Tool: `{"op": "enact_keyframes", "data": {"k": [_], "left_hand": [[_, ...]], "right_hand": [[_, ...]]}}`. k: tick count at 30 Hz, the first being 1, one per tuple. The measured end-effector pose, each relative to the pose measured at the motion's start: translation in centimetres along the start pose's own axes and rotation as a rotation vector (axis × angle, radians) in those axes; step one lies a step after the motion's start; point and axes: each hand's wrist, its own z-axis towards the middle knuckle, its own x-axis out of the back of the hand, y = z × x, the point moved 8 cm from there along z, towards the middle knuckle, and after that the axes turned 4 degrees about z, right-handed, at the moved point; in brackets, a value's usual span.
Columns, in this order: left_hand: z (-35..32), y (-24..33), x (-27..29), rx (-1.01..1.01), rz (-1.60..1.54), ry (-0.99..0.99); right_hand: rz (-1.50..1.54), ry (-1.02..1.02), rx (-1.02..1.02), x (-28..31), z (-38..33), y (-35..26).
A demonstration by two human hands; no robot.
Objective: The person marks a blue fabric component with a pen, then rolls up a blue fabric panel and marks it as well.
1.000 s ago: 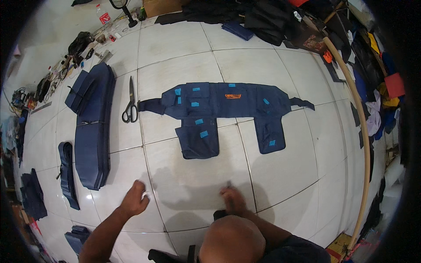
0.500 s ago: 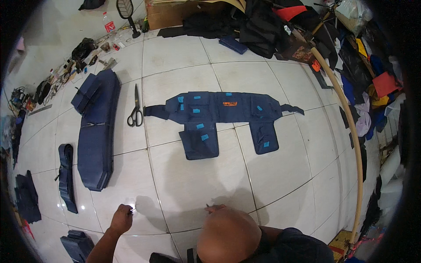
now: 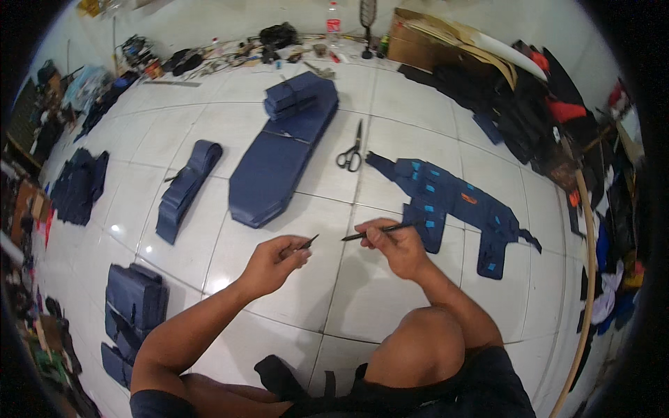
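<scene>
Left hand (image 3: 273, 261) pinches a small dark cap (image 3: 309, 242); right hand (image 3: 394, 244) grips a slim dark pen (image 3: 380, 230), uncapped, over the white tiled floor (image 3: 334, 299). Beyond, the flat navy fabric panel with blue patches (image 3: 453, 202) apparently awaits marking; black-handled scissors (image 3: 350, 150) lie farther off.

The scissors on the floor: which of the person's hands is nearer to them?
Right. The right hand lies just below the scissors; the left hand sits lower and further left.

2 bare forearms, no sleeves below the elbow; left hand (image 3: 275, 263) and right hand (image 3: 394, 244) ungloved, no rings visible. Dark shorts (image 3: 446, 390), 1 bare knee.
</scene>
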Motion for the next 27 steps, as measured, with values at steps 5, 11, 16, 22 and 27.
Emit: {"op": "enact_keyframes", "data": {"k": [5, 11, 16, 22, 27], "left_hand": [[-1.6, 2.0, 2.1, -0.061, -0.068, 0.072], [-3.5, 2.7, 2.9, -0.034, -0.049, 0.079], [-4.1, 2.5, 2.3, -0.008, -0.028, 0.050], [-4.5, 2.4, 2.2, -0.083, 0.144, 0.045], [-4.6, 2.0, 1.2, -0.061, 0.122, 0.024]], "right_hand": [[0.197, -0.021, 0.023, -4.0, 3.0, -3.8], [0.212, -0.085, 0.065, -7.4, 3.4, -3.4], [0.141, -0.091, 0.065, -8.3, 3.5, -2.7], [0.075, -0.217, -0.030, -9.7, 3.2, -1.6], [0.158, -0.224, -0.042, -10.3, 2.5, 0.8]]}}
